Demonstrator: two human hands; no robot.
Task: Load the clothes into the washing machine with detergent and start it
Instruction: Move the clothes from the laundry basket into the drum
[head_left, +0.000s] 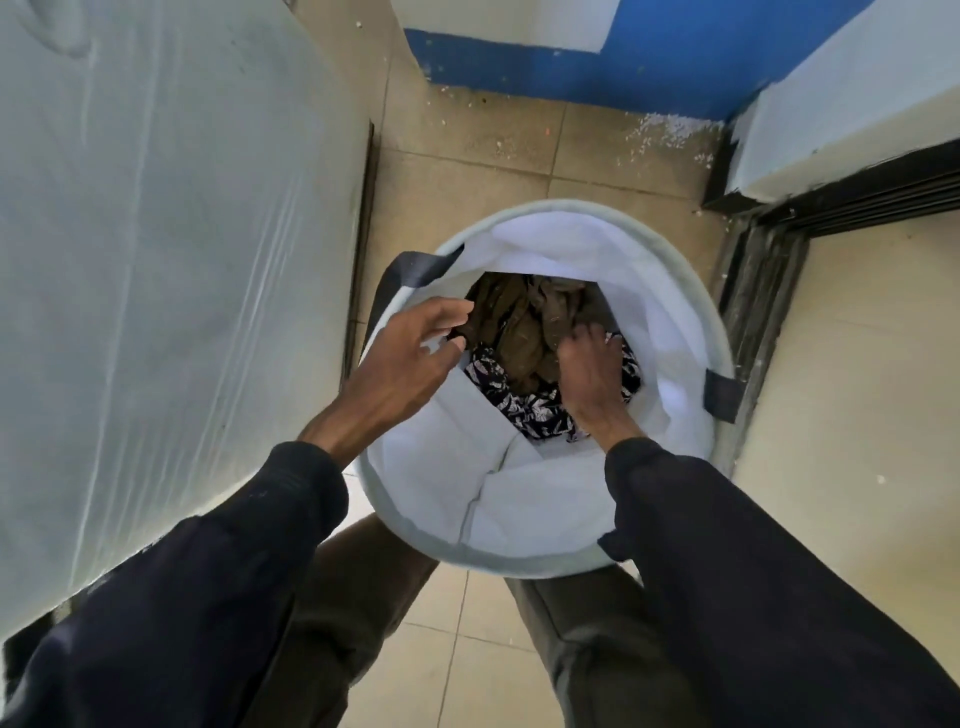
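The right hand (589, 374), just right of the frame's centre, is sunk among the clothes in the basket, its fingers curled down into the crumpled olive-brown garment (519, 332); whether they have actually closed on the cloth cannot be told. The left hand (410, 358), centre-left, hovers over the basket's near-left rim with fingers spread and loosely bent, holding nothing, its fingertips just beside the same brown cloth. Both forearms wear dark navy sleeves (727, 561).

Beneath the brown garment lies a dark fabric with a white leaf print (524, 408), soft and rumpled. Both sit deep in the round, soft-sided laundry basket (670, 291), lined in white cloth, with a pale grey rim and dark navy strap handles (722, 395).

The basket stands on a beige tiled floor (467, 171) scattered with white crumbs. A large white bulk under wrinkled clear plastic film (156, 260) fills the left of the frame. No writing is legible anywhere.
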